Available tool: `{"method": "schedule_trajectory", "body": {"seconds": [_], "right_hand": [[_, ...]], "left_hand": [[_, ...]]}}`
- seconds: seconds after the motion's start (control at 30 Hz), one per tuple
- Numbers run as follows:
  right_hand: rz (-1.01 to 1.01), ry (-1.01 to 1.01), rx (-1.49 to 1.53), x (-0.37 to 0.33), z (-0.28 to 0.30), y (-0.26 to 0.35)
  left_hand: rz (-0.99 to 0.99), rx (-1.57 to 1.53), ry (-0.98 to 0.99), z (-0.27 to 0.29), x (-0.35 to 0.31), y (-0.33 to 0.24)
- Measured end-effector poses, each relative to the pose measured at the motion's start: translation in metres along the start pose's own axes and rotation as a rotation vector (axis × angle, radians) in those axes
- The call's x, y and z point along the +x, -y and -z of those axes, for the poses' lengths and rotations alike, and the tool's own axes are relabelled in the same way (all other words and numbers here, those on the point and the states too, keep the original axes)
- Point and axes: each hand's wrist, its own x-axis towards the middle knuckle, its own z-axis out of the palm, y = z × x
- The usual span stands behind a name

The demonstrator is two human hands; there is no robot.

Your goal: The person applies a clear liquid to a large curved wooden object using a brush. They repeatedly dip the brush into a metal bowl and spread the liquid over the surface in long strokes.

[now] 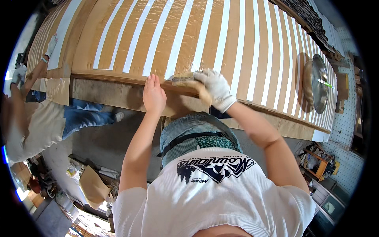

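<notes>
A long panel faced with brown sheet and pale parallel strips (177,39) lies in front of me, and part of its surface shines as if wet. My left hand (154,94) is bare. Its fingers are stretched out, with the tips on the near edge of the panel. My right hand (215,87), in a white knit glove, is closed around a wide tan brush (187,81) at that same edge, just right of my left hand. The gloved fingers hide part of the brush.
A round metal bowl (319,83) with a green-and-white stick across it rests at the panel's right end. At the left, another person (43,118) in gloves leans over a striped panel. A cardboard piece (94,185) and clutter lie behind on the floor; shelving (316,166) stands at right.
</notes>
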Motion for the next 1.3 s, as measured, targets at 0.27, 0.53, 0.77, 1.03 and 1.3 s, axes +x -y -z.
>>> {"method": "schedule_trajectory", "body": {"seconds": [0.27,0.53,0.77,1.03,1.3], "right_hand": [[-0.04,-0.26,-0.113,0.033,0.019,-0.03],[-0.294,-0.003,0.066,0.005,0.047,-0.053],[-0.046,-0.139,-0.126,-0.039,0.048,-0.079],[-0.458,-0.038,0.118,0.069,0.108,-0.146],[-0.423,-0.335,-0.144,0.274,0.136,-0.305]], "left_hand": [[-0.012,0.08,0.101,-0.001,0.006,-0.002],[0.08,0.254,0.377,0.033,0.035,-0.039],[0.143,0.364,0.553,0.05,0.062,-0.086],[0.037,0.548,0.479,0.028,0.063,-0.091],[0.22,0.484,0.507,0.014,0.06,-0.091]]}}
